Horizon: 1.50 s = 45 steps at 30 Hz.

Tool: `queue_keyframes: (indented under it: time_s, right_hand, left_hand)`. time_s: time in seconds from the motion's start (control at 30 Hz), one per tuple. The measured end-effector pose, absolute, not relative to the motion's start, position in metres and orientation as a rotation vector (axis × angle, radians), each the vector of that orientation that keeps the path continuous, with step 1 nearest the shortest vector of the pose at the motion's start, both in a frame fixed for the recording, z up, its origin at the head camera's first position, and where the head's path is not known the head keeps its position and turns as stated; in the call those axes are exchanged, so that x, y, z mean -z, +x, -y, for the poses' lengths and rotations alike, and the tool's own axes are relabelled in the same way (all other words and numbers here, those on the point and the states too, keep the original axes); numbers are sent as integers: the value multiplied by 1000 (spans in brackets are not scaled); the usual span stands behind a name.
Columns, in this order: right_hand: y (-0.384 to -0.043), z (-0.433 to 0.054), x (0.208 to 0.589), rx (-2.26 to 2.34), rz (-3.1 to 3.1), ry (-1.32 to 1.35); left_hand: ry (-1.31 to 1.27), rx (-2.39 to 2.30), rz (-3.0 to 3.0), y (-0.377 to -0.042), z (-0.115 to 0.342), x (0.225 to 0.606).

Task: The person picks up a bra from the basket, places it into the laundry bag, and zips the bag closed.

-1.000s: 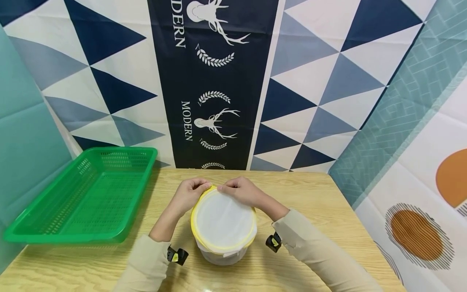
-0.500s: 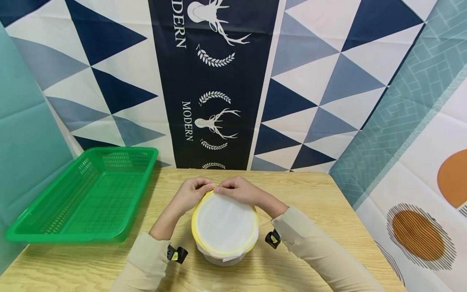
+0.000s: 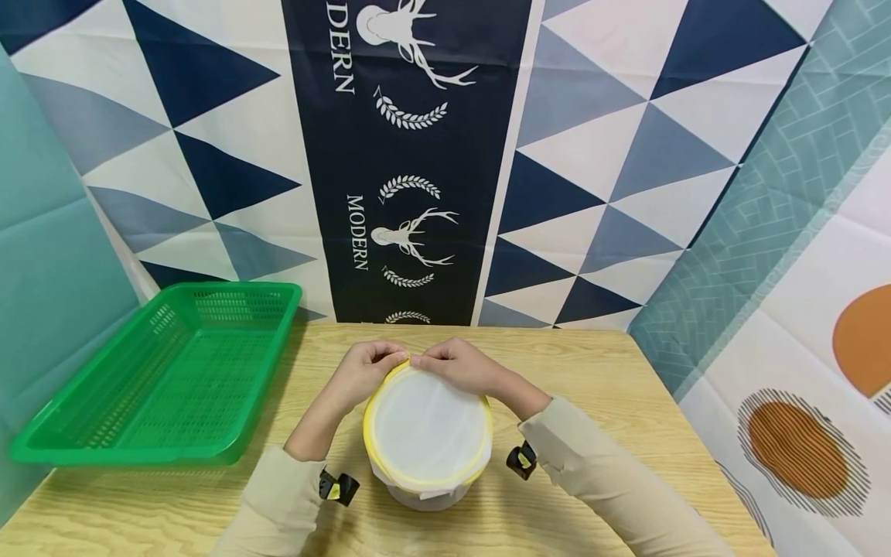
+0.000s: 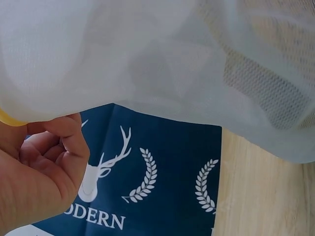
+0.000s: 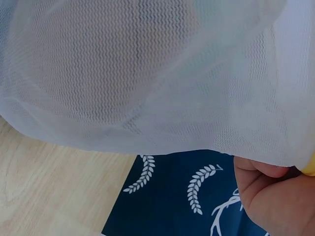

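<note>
A round white mesh laundry bag (image 3: 430, 424) with yellow trim stands on the table, its flat top facing up. In both wrist views its sheer mesh side (image 4: 147, 64) fills the upper part, and patches of denser mesh texture show. My left hand (image 3: 366, 371) pinches the yellow rim at the far edge between thumb and curled fingers. Right beside it, my right hand (image 3: 462, 365) pinches the same stretch of rim, thumb on top. The two thumb tips nearly meet. Whatever small part of the rim lies between the fingertips is hidden.
A green plastic basket (image 3: 240, 441) with slotted sides stands at the table's left. The wooden table (image 3: 578, 433) ends at a patterned wall covering (image 3: 445, 155) behind the hands. Each sleeve cuff carries a black wrist camera (image 3: 339, 487).
My fingertips have come slightly closer together along the far rim, the left ones shifting right and the right thumb left. The bag and basket stay in place.
</note>
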State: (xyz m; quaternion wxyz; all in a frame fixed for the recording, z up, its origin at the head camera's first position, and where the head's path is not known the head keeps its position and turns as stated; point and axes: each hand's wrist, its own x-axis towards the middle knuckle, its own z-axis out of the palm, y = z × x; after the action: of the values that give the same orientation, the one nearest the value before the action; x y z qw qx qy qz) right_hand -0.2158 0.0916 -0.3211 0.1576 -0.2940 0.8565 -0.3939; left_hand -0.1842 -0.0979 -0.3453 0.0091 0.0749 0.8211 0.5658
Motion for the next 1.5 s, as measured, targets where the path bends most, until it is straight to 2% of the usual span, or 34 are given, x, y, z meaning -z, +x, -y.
queue_keyframes:
  time_s: [0.93,1.5]
  right_hand:
    - [-208,-94,313,1338,-2373,-530]
    - [-204,-96,318,1392,-2395,-507]
  left_hand:
    - [140,-1795,-2485,-189,108,327]
    - [200,-1763,-2511,-192,104,330]
